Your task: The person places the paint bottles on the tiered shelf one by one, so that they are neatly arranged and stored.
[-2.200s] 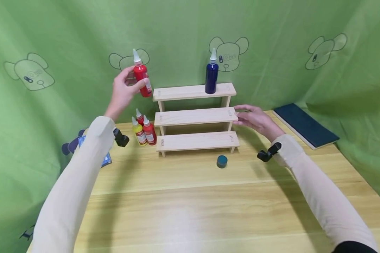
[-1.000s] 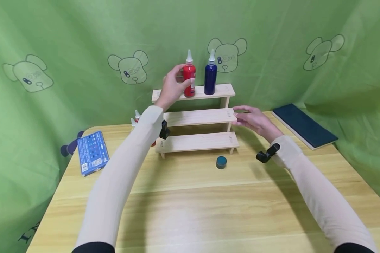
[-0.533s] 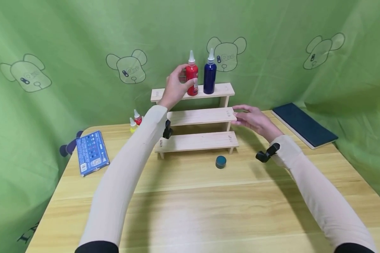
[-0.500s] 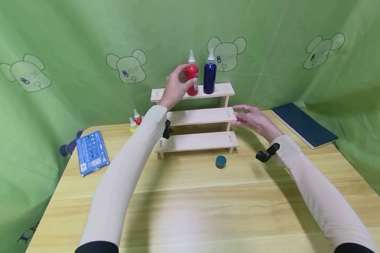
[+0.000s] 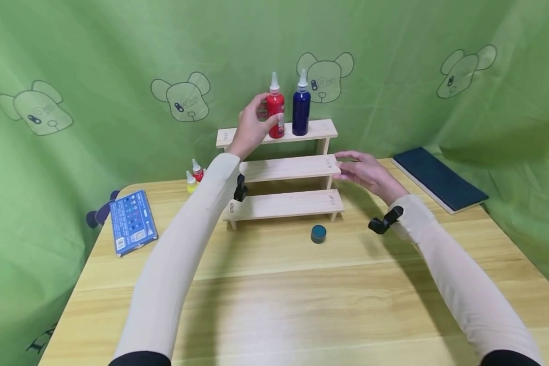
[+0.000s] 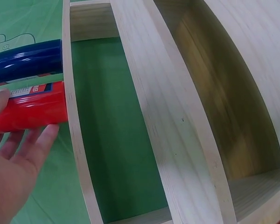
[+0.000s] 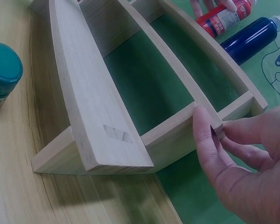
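Red cylindrical plastic bottle (image 5: pixel 276 116), held in the left grip (image 5: pixel 251 127), could, nudged sideways, topple the navy cylindrical plastic bottle (image 5: pixel 301 114) (just beside); right grip (image 5: pixel 368 173) pinches the pale wooden tiered shelf (image 5: pixel 285 204).

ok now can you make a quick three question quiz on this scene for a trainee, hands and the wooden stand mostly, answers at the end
1. Multiple choice: what does the left hand grip?
A) the dark book
B) a red bottle
C) the blue packet

2. True or false: the small jar rests on the table, in front of the wooden stand.

3. Fill the gap: the right hand pinches one end of the stand's ____ tier.

Key:
1. B
2. True
3. middle
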`<state>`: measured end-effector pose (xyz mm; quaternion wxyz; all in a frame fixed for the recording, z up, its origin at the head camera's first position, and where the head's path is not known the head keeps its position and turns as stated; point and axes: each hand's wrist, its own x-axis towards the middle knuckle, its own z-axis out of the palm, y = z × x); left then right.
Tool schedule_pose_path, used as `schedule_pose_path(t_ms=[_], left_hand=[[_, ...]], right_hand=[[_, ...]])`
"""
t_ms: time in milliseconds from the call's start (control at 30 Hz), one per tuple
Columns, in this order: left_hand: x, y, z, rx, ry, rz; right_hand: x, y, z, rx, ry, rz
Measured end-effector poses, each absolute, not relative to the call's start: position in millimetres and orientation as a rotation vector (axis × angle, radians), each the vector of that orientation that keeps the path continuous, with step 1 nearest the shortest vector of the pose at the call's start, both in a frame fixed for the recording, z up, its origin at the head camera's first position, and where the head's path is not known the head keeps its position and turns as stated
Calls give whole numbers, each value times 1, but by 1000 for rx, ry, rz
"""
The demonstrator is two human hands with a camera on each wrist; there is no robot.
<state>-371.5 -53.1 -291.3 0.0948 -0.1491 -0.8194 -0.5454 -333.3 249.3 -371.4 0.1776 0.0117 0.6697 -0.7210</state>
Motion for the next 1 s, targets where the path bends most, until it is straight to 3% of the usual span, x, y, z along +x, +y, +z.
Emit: schedule_pose_path(t_ms=[333,633,1000], left_hand=[[-359,-77,-287,-342,-2475,-1617],[-338,-128,-277,-318,-2425,-1616],[-325,-187,-294,-226,-2416,-1600]], right_hand=[[-333,247,-369,29,1876,-2039],[-334,247,-369,20,1924,-2009],[-335,256,-370,22,1934,-2012]])
